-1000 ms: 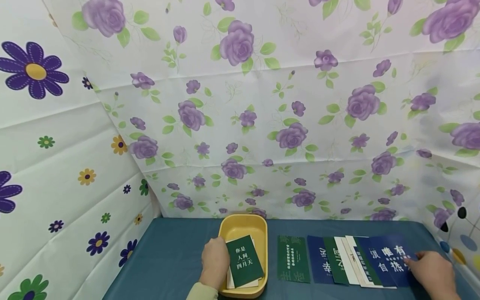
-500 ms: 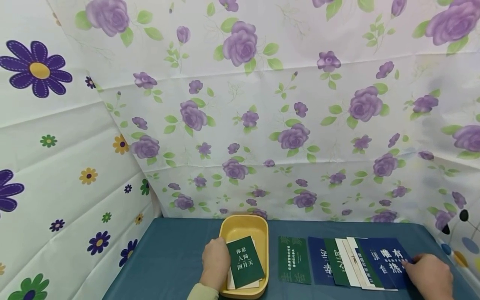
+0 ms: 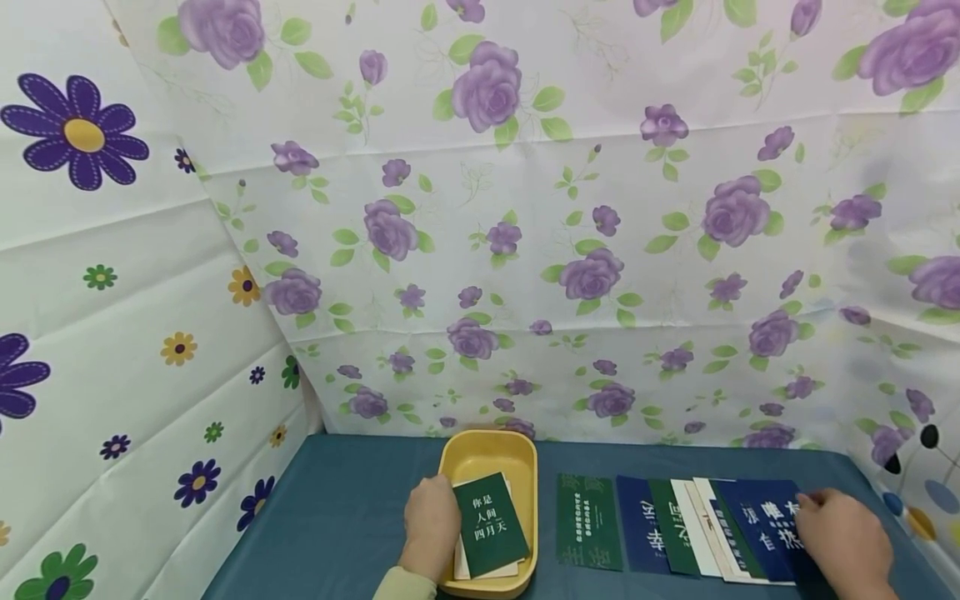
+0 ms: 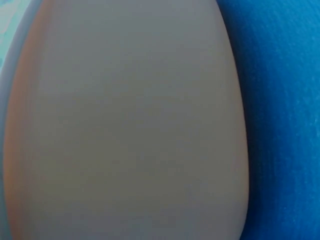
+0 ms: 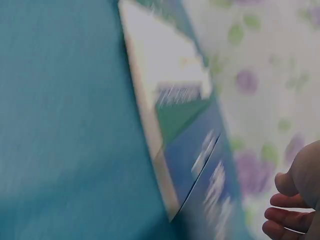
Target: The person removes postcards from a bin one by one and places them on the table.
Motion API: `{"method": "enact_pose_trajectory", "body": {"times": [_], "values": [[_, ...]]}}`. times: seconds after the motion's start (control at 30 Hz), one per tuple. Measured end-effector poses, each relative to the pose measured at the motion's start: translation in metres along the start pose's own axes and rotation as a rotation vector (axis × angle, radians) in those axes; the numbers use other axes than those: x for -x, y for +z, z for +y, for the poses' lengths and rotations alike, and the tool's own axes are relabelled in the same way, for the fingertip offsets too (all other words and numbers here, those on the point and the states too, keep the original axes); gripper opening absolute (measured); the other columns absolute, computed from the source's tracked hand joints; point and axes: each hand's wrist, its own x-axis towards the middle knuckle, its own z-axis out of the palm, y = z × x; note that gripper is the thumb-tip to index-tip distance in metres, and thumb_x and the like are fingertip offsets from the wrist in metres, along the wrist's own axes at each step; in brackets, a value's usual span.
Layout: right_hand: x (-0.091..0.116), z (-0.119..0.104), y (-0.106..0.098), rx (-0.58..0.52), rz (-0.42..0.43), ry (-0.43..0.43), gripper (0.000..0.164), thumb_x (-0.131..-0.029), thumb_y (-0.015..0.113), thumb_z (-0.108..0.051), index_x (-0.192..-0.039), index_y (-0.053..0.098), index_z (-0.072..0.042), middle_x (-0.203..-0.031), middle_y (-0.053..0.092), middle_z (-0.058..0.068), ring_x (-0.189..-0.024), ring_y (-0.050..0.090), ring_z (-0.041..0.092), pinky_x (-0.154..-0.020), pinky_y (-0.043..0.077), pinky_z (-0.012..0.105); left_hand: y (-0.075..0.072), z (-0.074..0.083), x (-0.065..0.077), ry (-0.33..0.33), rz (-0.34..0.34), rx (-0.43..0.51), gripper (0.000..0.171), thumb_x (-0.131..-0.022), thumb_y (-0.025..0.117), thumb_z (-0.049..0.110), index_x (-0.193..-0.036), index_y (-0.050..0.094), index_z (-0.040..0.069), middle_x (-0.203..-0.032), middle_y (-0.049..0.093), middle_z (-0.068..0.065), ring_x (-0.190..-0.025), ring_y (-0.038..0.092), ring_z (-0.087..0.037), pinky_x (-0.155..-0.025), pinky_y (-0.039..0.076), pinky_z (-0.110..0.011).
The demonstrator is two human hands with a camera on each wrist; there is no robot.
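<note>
My left hand (image 3: 432,527) grips the left rim of a yellow plastic bin (image 3: 487,452). In it lie several cards, a green one (image 3: 491,525) with white characters on top and pale ones beneath. At the right, my right hand (image 3: 847,542) pinches the right edge of a dark blue card (image 3: 772,521), the topmost of an overlapping row. Its thumb and forefinger meet at the card's upper right. In the right wrist view, the other fingers (image 5: 282,217) are curled, and the blue card (image 5: 215,200) is blurred. A smooth pale surface (image 4: 130,120) fills most of the left wrist view.
Left of the blue card, green, white and blue cards (image 3: 701,525) overlap in a row. A separate green card (image 3: 589,523) lies between that row and the bin. Everything rests on a blue-covered table (image 3: 337,517), with a floral sheet (image 3: 525,250) behind and at the sides.
My right hand has shifted left and slightly up, over more of the blue card's characters. The left hand and the bin are nearly still; the whole view drifts slightly.
</note>
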Motion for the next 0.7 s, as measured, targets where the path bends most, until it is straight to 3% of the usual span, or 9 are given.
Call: {"method": "enact_pose_trajectory", "body": {"times": [0.17, 0.37, 0.4, 0.53, 0.7], "values": [[0.02, -0.055, -0.015, -0.071, 0.131, -0.168, 0.046, -0.091, 0.055, -0.034, -0.115, 0.061, 0.005, -0.102, 0.064, 0.026, -0.083, 0.059, 0.041, -0.062, 0.042, 0.049, -0.002, 0.0, 0.0, -0.001, 0.005, -0.004, 0.004, -0.081, 0.066, 0.0, -0.08, 0.069, 0.002, -0.072, 0.068, -0.014, -0.064, 0.067, -0.029, -0.048, 0.05, -0.042], [0.05, -0.119, -0.017, -0.175, 0.262, -0.362, 0.039, -0.093, 0.055, -0.03, -0.116, 0.062, 0.0, -0.108, 0.065, 0.025, -0.084, 0.061, 0.042, -0.058, 0.042, 0.046, -0.003, -0.001, 0.0, 0.003, 0.002, 0.003, 0.004, -0.081, 0.066, 0.0, -0.081, 0.069, 0.002, -0.072, 0.068, -0.014, -0.063, 0.066, -0.029, -0.048, 0.05, -0.042], [0.055, -0.128, -0.016, -0.188, 0.261, -0.386, 0.038, -0.093, 0.054, -0.03, -0.117, 0.062, -0.001, -0.11, 0.064, 0.025, -0.076, 0.062, 0.039, -0.055, 0.041, 0.043, -0.003, -0.001, 0.0, 0.002, -0.004, 0.002, 0.004, -0.081, 0.066, 0.0, -0.082, 0.069, 0.002, -0.072, 0.068, -0.014, -0.063, 0.066, -0.029, -0.048, 0.05, -0.042], [0.072, -0.158, -0.01, -0.218, 0.23, -0.474, 0.043, -0.093, 0.054, -0.034, -0.121, 0.059, -0.003, -0.117, 0.06, 0.025, -0.078, 0.062, 0.036, -0.056, 0.044, 0.041, -0.002, -0.001, -0.001, 0.005, -0.011, 0.003, 0.005, -0.082, 0.065, 0.0, -0.083, 0.069, 0.003, -0.073, 0.068, -0.014, -0.064, 0.066, -0.03, -0.048, 0.05, -0.043], [0.093, -0.195, 0.004, -0.225, 0.163, -0.537, 0.053, -0.089, 0.06, -0.041, -0.125, 0.056, -0.001, -0.121, 0.058, 0.025, -0.096, 0.061, 0.04, -0.071, 0.049, 0.05, -0.001, 0.0, -0.001, 0.015, 0.002, 0.01, 0.007, -0.083, 0.064, -0.001, -0.083, 0.069, 0.004, -0.072, 0.068, -0.013, -0.063, 0.066, -0.029, -0.047, 0.049, -0.043]]}}
